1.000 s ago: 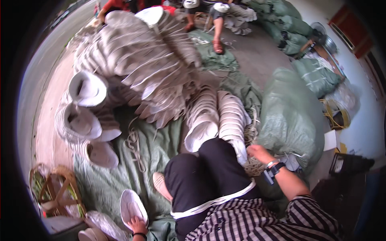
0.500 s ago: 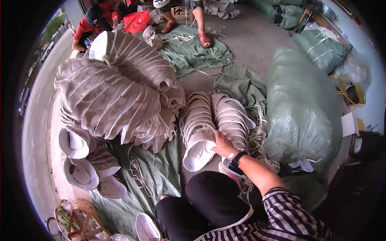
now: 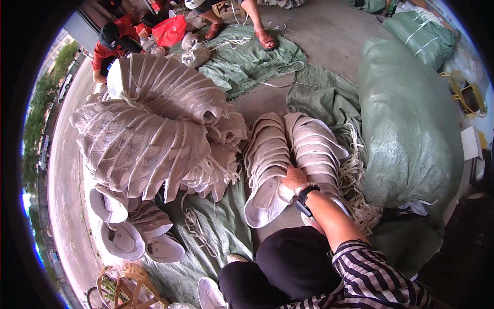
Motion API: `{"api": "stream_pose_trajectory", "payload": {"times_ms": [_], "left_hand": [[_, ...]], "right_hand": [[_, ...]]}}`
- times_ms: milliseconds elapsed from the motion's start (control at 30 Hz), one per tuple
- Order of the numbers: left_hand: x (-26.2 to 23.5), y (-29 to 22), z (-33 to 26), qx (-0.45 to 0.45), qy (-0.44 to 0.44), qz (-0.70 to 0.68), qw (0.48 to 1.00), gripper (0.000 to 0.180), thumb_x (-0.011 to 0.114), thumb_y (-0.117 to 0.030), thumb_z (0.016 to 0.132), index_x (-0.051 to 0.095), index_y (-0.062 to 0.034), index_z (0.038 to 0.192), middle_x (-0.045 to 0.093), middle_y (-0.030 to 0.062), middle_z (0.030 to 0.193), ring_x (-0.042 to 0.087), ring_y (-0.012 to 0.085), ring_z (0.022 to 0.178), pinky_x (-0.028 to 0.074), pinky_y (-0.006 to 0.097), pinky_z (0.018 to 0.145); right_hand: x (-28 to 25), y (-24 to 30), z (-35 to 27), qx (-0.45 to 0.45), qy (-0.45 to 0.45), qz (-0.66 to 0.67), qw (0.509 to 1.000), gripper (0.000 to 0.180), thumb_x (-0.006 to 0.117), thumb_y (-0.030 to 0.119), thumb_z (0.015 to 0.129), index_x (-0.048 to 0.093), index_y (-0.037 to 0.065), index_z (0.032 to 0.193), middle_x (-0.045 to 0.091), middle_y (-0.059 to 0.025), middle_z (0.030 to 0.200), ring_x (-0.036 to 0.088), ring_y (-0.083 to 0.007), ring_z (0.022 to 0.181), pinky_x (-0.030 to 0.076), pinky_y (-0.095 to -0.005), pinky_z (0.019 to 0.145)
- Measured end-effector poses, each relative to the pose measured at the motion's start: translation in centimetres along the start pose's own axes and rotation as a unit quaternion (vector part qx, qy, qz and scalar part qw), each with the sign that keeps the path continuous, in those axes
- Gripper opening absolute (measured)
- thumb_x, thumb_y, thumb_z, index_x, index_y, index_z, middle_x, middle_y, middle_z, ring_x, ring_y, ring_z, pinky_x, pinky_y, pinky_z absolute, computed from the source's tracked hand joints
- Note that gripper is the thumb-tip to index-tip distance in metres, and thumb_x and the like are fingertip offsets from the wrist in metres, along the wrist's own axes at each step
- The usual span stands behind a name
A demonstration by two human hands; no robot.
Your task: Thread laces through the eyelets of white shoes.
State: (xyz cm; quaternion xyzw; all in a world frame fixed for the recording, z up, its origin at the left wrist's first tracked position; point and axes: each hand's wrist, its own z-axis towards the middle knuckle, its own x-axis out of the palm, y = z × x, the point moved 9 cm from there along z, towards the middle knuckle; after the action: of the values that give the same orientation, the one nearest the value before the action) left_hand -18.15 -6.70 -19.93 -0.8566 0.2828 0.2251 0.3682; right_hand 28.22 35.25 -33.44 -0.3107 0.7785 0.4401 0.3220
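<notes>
Two long rows of nested white shoe uppers lie side by side on the floor before my knees. My right hand [image 3: 295, 178], with a watch on its wrist, reaches in from the lower right. Its fingers are closed on the side of the front shoe upper [image 3: 266, 202] of the left row [image 3: 266, 149]; the fingertips are partly hidden. Just right of my hand runs the right row [image 3: 314, 149], apart from the left one at its near end. My left hand is not in view.
A big coiled pile of shoe uppers [image 3: 149, 139] stands left, with several smaller stacks [image 3: 122, 241] below it. Right are a bulging green sack [image 3: 406, 129] and tangled white cords [image 3: 360, 198]. A basket [image 3: 135, 283] sits lower left. Two other people [image 3: 109, 44] are at the back.
The view has shifted, so most things appear further right. My right hand has moved slightly from the front upper's rim back along its side, and that upper's opening shows more fully.
</notes>
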Motion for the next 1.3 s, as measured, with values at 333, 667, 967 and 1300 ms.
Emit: {"api": "stream_pose_trajectory", "payload": {"times_ms": [333, 667, 967, 1300], "left_hand": [[-5.1, -9.3, -1.0, 0.055, -0.206, -0.112, 0.971, 0.033, 0.054, -0.008, 0.092, 0.048, 0.0002, 0.123, 0.056, 0.0101, 0.112, 0.053, 0.0154, 0.091, 0.045, 0.026, 0.077], [-5.9, -22.0, -2.6, 0.243, 0.040, -0.494, 0.834, 0.056, 0.043, -0.045, 0.094, 0.049, 0.0028, 0.122, 0.061, 0.0173, 0.110, 0.057, 0.0264, 0.104, 0.047, 0.039, 0.086], [-6.5, -21.8, -2.8, 0.301, -0.018, -0.258, 0.918, 0.062, 0.037, -0.050, 0.094, 0.039, -0.0017, 0.134, 0.053, 0.0140, 0.126, 0.053, 0.0267, 0.113, 0.041, 0.040, 0.098], [-7.9, -21.9, -1.8, 0.267, -0.161, -0.420, 0.852, 0.033, 0.052, -0.021, 0.089, 0.050, -0.0013, 0.116, 0.056, 0.0034, 0.097, 0.052, 0.0110, 0.085, 0.044, 0.028, 0.076]], "right_hand": [[-7.0, -2.9, -12.0, -0.133, -0.091, 0.318, 0.934, 0.041, 0.056, 0.010, 0.085, 0.049, 0.003, 0.125, 0.060, -0.0158, 0.113, 0.057, -0.0240, 0.107, 0.044, -0.0344, 0.089], [-22.2, -0.3, -22.1, -0.337, -0.113, 0.633, 0.688, 0.047, 0.056, 0.009, 0.089, 0.041, 0.005, 0.133, 0.051, -0.0119, 0.127, 0.051, -0.0189, 0.113, 0.039, -0.0289, 0.096], [-13.8, 24.2, -37.8, -0.592, 0.153, 0.456, 0.646, 0.048, 0.058, 0.014, 0.088, 0.041, 0.004, 0.132, 0.054, -0.0134, 0.125, 0.054, -0.0229, 0.114, 0.043, -0.0298, 0.093], [-10.4, 24.3, -31.3, -0.548, 0.034, -0.040, 0.835, 0.035, 0.054, 0.018, 0.085, 0.053, 0.003, 0.117, 0.062, -0.0155, 0.103, 0.062, -0.0344, 0.091, 0.051, -0.0419, 0.076]]}}
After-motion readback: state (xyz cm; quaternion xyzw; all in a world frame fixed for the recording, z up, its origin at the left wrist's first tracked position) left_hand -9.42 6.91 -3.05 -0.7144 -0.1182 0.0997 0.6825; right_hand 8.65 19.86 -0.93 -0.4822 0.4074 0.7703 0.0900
